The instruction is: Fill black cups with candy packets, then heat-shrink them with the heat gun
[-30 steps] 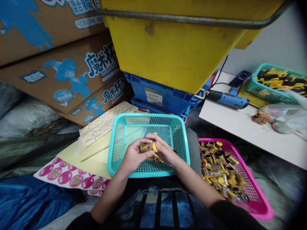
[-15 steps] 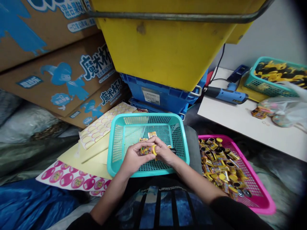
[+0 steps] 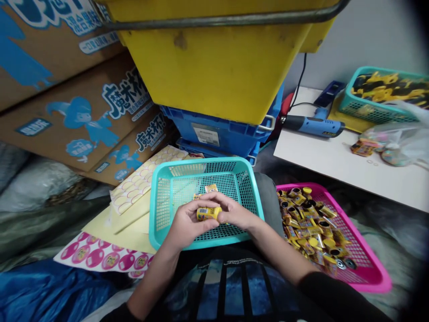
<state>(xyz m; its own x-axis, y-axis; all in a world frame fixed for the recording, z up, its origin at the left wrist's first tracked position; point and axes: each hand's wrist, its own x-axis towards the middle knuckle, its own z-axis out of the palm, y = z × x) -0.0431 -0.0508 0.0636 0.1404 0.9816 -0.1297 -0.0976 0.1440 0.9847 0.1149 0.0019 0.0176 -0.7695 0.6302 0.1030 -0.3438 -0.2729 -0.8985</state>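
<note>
A small yellow labelled bottle [image 3: 207,213] lies on its side between my two hands, a barcode patch showing on its label. My left hand [image 3: 185,225] is closed around its body, thumb below and fingers above. At the yellow right end, the fingers and thumb of my right hand [image 3: 235,212] grip the bottle. Both hands are over a turquoise mesh basket [image 3: 155,223]. Inside it, beyond my fingers, is a small printed yellow piece [image 3: 211,188]; other pieces are partly hidden by my hands.
At right, a pink basket [image 3: 372,268] holds many small yellow bottles. A blue heat gun [image 3: 313,125] and a turquoise basket of yellow-black parts [image 3: 365,109] rest on a white table [image 3: 301,156]. Sticker sheets [image 3: 110,257] lie left, below cartons [image 3: 67,129]. Ahead rises a yellow bin [image 3: 214,71].
The bottle has turned in my hands, so its barcode side now shows. My right fingers have shifted at the yellow end. The camera view has moved slightly.
</note>
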